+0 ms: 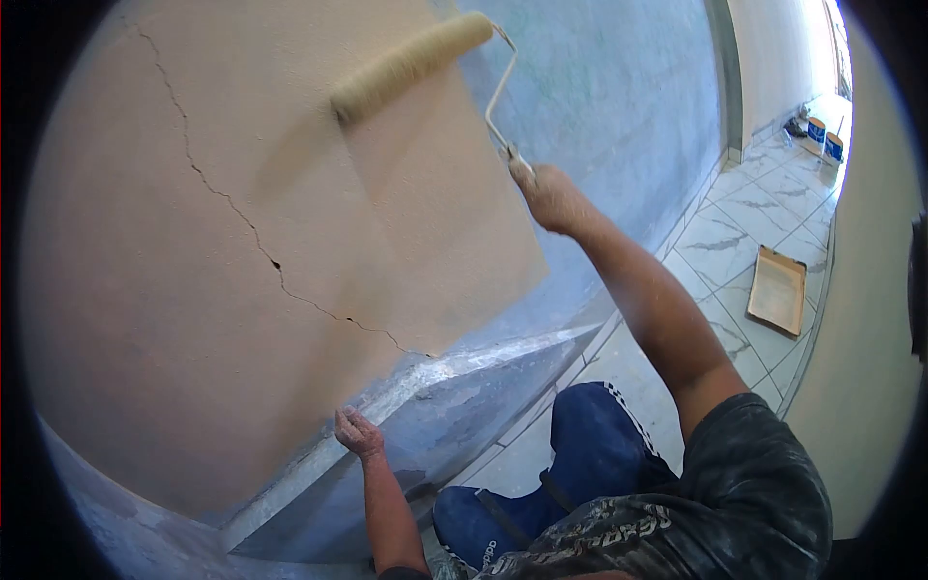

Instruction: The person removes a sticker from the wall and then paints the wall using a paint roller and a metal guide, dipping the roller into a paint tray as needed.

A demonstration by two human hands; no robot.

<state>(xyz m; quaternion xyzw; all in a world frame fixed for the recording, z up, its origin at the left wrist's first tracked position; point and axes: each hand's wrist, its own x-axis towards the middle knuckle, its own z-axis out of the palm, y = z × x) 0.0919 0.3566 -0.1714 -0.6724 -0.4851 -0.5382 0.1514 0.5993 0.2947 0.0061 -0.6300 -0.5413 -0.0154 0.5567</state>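
Right hand (pixel 543 191) is clenching around the handle of the paint roller (pixel 411 66), arm reaching up and out. The fuzzy cylindrical sleeve is pressing tilted against the wall (pixel 193 319), high up, right at the edge where fresh beige paint is meeting bare blue-grey plaster. The thin bent wire frame is running from the sleeve down to the hand. A jagged crack (pixel 232 203) is running diagonally across the matte beige area. Left hand (pixel 358 432) is sitting low on the sharp front edge of a grey sloping ledge (pixel 464 372), fingers (pixel 350 423) curling shut; can't tell if they're actually gripping it. The ledge surface is looking rough and patchy. A glossy marble-veined tile floor (pixel 735 232) is stretching away along the wall, mostly open. A flat rectangular paint tray (pixel 776 290) is lying well apart on the right, and buckets (pixel 825 140) are standing at the far end. A blue shoe (pixel 503 527) is sitting just below the ledge.
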